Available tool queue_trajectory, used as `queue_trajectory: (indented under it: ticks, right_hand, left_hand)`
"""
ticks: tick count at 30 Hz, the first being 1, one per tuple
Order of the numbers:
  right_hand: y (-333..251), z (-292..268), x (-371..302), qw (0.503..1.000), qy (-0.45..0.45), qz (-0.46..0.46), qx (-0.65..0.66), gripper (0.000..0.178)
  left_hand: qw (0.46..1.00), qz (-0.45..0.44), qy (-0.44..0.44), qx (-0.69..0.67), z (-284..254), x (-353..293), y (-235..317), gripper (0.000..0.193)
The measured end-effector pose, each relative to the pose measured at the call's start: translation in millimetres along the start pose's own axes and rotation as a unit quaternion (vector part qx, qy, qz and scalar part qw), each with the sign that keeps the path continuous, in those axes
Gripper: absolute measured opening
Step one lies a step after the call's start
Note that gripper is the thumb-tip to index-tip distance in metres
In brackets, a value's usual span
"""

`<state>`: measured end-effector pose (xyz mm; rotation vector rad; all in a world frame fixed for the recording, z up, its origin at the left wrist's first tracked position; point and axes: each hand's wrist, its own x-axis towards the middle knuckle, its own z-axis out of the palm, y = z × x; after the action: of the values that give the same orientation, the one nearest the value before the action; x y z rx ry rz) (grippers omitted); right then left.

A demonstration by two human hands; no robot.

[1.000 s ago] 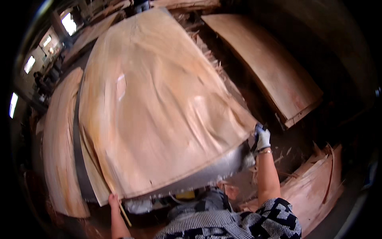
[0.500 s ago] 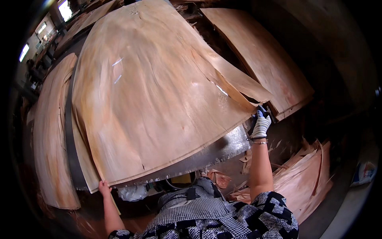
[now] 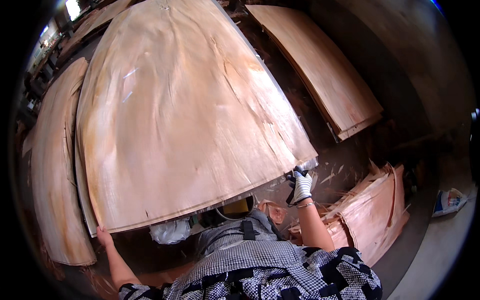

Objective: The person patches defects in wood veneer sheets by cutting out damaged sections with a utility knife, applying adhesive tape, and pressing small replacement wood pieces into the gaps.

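Note:
A large, thin wood veneer sheet [image 3: 170,125], pale tan with darker streaks and small splits, spreads over a metal-topped table [image 3: 311,163]. My bare left hand [image 3: 104,237] pinches its near left corner, thumb on top. Near the right corner, my right hand [image 3: 302,187], in a striped white glove with dark fingertips, grips the front edge. Something dark sits against that palm; what it is I cannot make out. Several thin splits run along the sheet's right side. The sheet's right part lies nearly flat, with a strip of metal showing beyond it.
Left of the table stands a stack of veneer [image 3: 55,175]. Another veneer stack [image 3: 325,70] lies at the far right. Broken veneer scraps [image 3: 375,215] are heaped at the lower right. A clear plastic bag [image 3: 171,231] hangs under the front edge, and a printed bag [image 3: 449,202] lies far right.
My right hand has moved left and toward me. The sheet's raised, folded right edge now lies down over the table. My left hand has shifted slightly left, still on its corner.

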<state>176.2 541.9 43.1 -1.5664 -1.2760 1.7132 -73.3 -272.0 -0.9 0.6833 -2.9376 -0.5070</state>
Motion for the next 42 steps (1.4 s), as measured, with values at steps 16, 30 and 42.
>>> queue_trajectory:
  ticks: [16, 30, 42]
  right_hand:
    - [-43, 57, 1, 0.553, -0.094, -0.526, -0.640, 0.046]
    - [-54, 104, 95, 0.590, -0.172, -0.572, -0.543, 0.048]
    - [-35, 19, 67, 0.645, -0.167, -0.533, -0.521, 0.045]
  left_hand:
    - [0.981, -0.083, 0.053, 0.165, 21, -27, 52, 0.059]
    - [0.950, 0.269, -0.142, 0.066, 72, -269, 285, 0.070]
    - [0.948, 0.277, -0.148, 0.043, 57, -322, 206, 0.058]
